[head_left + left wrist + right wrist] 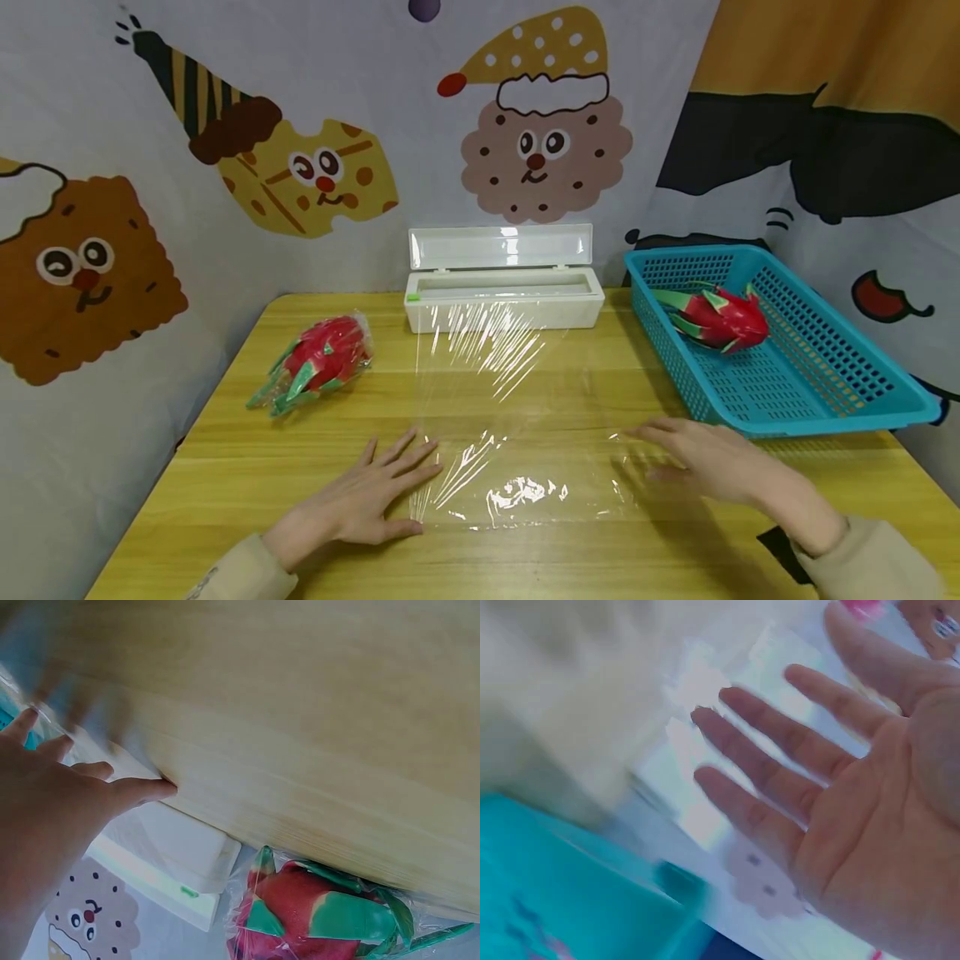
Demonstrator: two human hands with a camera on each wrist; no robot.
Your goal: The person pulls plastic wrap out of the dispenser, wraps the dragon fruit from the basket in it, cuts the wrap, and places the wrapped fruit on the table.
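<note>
A sheet of clear cling film lies over the table, running from a white film dispenser box whose lid is raised. My left hand rests on the table with its fingers spread, fingertips at the film's left edge. Over the film's right edge hovers my right hand; its fingers look straight and hold nothing in the right wrist view. Left of the film lies a red dragon fruit wrapped in clear film. A second, unwrapped dragon fruit lies in the blue basket.
The wooden table meets a cloth backdrop printed with cartoon biscuits. The basket stands along the table's right side, close to my right hand. A small black patch shows by the right sleeve.
</note>
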